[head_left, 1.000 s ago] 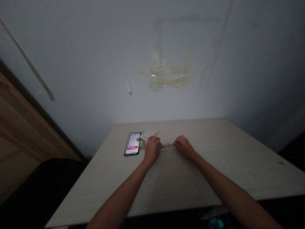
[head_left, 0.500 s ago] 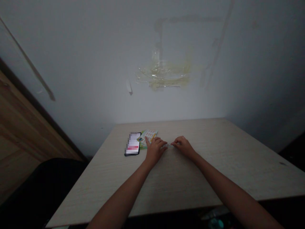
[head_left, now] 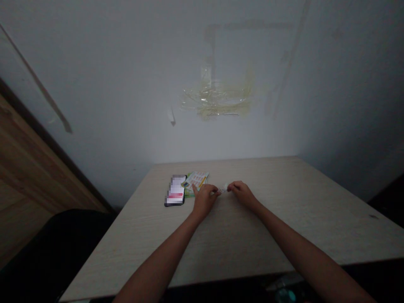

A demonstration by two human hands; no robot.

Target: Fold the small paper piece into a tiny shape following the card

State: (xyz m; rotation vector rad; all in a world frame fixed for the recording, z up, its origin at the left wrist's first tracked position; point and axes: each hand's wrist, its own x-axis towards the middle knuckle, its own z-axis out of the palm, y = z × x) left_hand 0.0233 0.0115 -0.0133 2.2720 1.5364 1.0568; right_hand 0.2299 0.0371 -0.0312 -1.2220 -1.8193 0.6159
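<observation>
Between my two hands is a small, pale, partly see-through strip with faint markings; it is too small to name for certain. My left hand pinches its left end between thumb and fingers. On the other side, my right hand is closed in a pinch at the right end, where the strip looks whiter and lifted. Just beyond my left hand lie colourful printed sheets, white, green and yellow, partly covered by that hand. A phone with its screen lit lies left of the sheets and touches them or nearly so.
The pale wood-grain table meets a grey wall at its back edge. Yellowed tape sticks to the wall. A dark rounded shape stands left of the table, beside wooden panels. A teal object shows below the front edge.
The strip's right end has risen and shows whiter. My left fingers have drawn closer together around the left end. My right hand has barely moved. Phone and sheets stay put.
</observation>
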